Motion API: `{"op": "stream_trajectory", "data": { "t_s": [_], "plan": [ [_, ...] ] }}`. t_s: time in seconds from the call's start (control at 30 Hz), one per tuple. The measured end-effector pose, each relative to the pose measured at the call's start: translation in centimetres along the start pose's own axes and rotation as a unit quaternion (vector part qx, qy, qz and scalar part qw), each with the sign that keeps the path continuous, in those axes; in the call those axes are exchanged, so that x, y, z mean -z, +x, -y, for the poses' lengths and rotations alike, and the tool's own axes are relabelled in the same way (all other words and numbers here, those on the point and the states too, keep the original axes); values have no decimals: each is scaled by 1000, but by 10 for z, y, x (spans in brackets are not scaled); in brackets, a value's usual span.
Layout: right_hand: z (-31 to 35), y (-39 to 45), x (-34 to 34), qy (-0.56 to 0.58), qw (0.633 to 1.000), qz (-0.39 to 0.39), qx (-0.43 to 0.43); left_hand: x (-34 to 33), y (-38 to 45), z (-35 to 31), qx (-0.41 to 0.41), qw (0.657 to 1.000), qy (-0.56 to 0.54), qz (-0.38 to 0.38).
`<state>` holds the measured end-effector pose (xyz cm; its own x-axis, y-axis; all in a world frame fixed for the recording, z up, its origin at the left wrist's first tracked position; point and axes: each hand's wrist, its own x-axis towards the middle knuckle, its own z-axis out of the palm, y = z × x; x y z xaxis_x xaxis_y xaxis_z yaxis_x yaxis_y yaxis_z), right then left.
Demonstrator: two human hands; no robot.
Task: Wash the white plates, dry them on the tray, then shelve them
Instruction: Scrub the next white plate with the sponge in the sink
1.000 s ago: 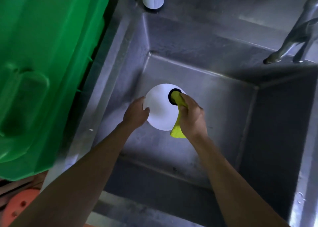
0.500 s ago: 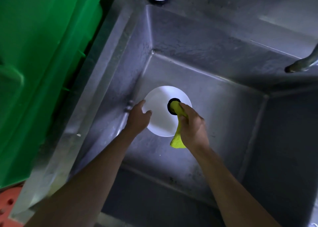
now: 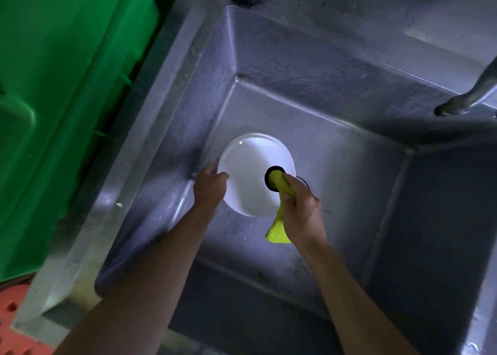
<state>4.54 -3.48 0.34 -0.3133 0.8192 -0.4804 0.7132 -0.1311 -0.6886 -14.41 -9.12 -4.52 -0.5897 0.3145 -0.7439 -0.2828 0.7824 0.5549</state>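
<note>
So the white plate [image 3: 251, 177] sits low in the steel sink [image 3: 336, 91], left hand [image 3: 211, 186] pinching its rim, right hand [image 3: 302, 211] fisted around a yellow cloth [image 3: 277, 229] (pressed onto the plate).

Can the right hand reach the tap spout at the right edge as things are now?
Probably yes: nothing stands between the right hand and the tap spout. But that hand is gripping the yellow cloth against the white plate, so it is occupied.

Plate [image 3: 250, 177] in sink [image 3: 349, 91]; bin [image 3: 67, 85] left
</note>
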Motion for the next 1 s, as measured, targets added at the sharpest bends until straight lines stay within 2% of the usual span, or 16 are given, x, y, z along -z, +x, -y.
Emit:
{"op": "stream_trajectory", "data": {
  "t_s": [0.27, 0.37, 0.6, 0.73, 0.87, 1.0],
  "plan": [
    [-3, -28, 12, 13, 1000, 7, -16, -6, -22, 8, 75, 992, -98, 9],
    [-2, -36, 17, 21, 1000, 1, 1, -8, -23, 13, 122, 983, -136, 30],
    [2, -51, 33, 15, 1000, -7, 12, -8, -38, 18, 169, 958, -215, 88],
    [6, -61, 45, 17, 1000, 1, 25, -6, -57, 15, 149, 959, -215, 109],
    [20, -75, 65, 44, 999, 11, 26, -1, -82, 6, 140, 965, -207, 75],
    [39, -90, 92, 76, 996, 25, 39, 7, -117, -8, 115, 971, -197, 77]
  ]
}}
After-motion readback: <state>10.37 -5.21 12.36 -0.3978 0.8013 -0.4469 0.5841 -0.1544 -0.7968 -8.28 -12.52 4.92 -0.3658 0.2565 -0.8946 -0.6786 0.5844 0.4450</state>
